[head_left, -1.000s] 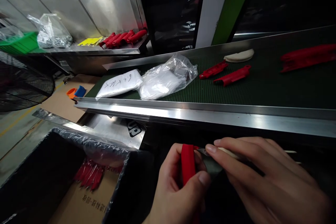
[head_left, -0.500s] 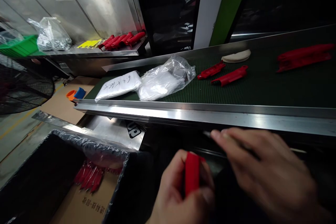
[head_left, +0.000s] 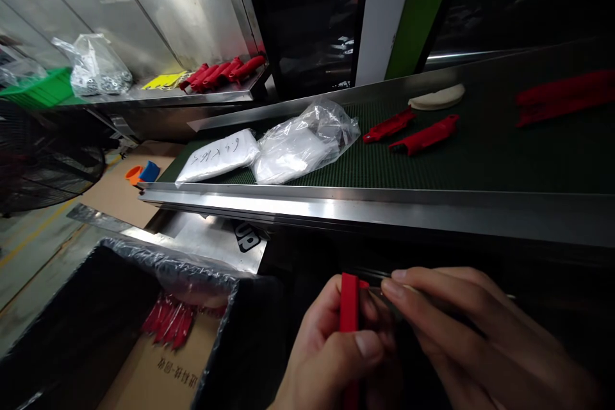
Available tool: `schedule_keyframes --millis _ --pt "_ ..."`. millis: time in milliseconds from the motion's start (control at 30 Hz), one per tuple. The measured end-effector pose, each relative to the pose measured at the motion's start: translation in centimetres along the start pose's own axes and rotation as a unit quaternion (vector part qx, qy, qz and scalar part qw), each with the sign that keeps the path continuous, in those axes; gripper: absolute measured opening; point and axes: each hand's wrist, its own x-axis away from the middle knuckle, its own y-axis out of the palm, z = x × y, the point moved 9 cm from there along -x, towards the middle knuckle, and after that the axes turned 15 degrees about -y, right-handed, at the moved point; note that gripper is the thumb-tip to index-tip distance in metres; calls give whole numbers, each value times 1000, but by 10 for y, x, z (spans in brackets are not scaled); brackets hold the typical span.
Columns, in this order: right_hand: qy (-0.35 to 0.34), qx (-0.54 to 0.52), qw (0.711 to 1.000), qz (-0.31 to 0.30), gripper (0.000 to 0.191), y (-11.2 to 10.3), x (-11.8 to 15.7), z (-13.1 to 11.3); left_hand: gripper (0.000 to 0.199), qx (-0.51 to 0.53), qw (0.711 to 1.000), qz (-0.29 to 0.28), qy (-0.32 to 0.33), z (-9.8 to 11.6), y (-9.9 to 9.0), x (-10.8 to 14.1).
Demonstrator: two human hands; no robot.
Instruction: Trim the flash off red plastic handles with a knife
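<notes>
The left grip (head_left: 331,359) is closed on a red handle (head_left: 349,307), held upright. The right grip (head_left: 461,333), just right of it, pinches a thin tool (head_left: 384,295) whose tip touches the handle's top. Beyond both grips runs the belt (head_left: 480,154); a box (head_left: 144,346) lies to their left.

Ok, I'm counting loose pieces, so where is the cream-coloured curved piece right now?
In the head view the cream-coloured curved piece lies on the far right side of the green conveyor belt, just behind two red plastic handle pieces.
</notes>
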Motion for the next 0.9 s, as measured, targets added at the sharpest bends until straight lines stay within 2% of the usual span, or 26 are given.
schedule_keyframes --millis 133,600,700,800,900 --pt "-18 4 1000 -16 50 3 1 0 27 3 1000 -2 -11 -2 1 -1" --pt "-24 0 1000 -14 50 3 6 -2 26 20 1000 -9 -16 -4 2 -4" --pt "-20 2 1000 -8 48 3 6 -3 22 -3 1000 -24 7 -4 -1 -7" --pt "-12 0 1000 -16 48 7 5 -1 20 -3 997 -66 49 -4 -2 -8" --pt "21 23 999 17 42 1 4 9 22 -75 988 -105 87 -7 6 -1"
